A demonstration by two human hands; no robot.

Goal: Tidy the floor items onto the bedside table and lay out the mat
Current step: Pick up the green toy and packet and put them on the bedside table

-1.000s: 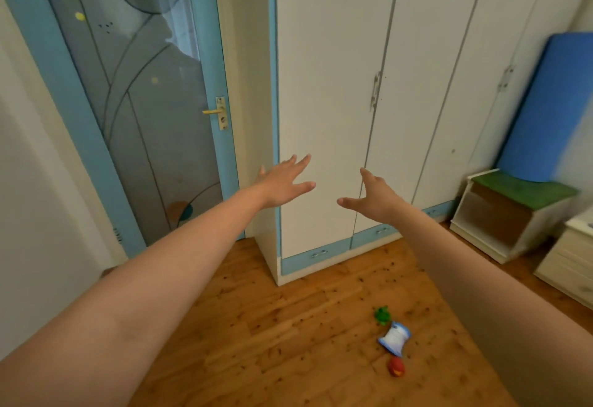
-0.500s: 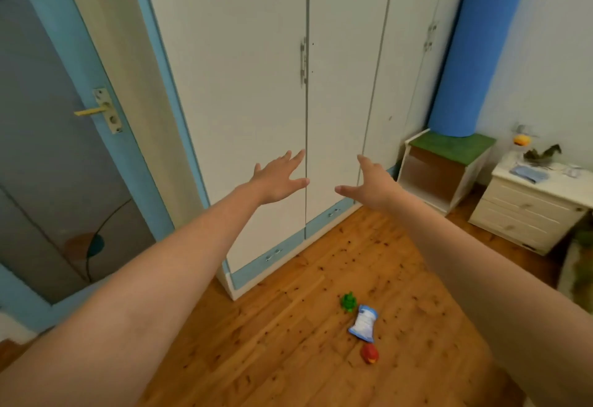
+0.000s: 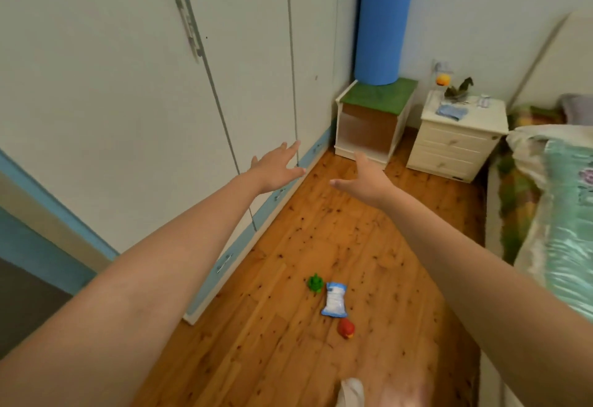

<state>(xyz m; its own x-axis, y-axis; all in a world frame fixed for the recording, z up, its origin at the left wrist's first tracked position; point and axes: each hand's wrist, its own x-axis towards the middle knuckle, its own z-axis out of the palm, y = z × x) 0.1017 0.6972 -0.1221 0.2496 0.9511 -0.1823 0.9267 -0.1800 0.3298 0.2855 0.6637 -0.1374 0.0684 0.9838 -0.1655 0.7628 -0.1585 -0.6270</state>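
Three items lie close together on the wooden floor: a small green toy (image 3: 315,282), a white and blue packet (image 3: 334,299) and a red toy (image 3: 346,328). A rolled blue mat (image 3: 383,18) stands upright on a low green-topped cabinet (image 3: 375,98) in the corner. The cream bedside table (image 3: 459,137) stands right of it, beside the bed. My left hand (image 3: 279,166) and my right hand (image 3: 365,178) are stretched out in the air with fingers spread, well above the floor items, holding nothing.
A tall white wardrobe (image 3: 160,85) with blue trim runs along the left. The bed (image 3: 558,201) fills the right side. On the bedside table top lie a blue cloth (image 3: 451,112), an orange object (image 3: 442,79) and a small plant (image 3: 460,89). My foot (image 3: 351,392) shows at the bottom.
The view has swung right, away from the glass door; the bedside table and bed have come into sight. Both hands stay outstretched and empty.
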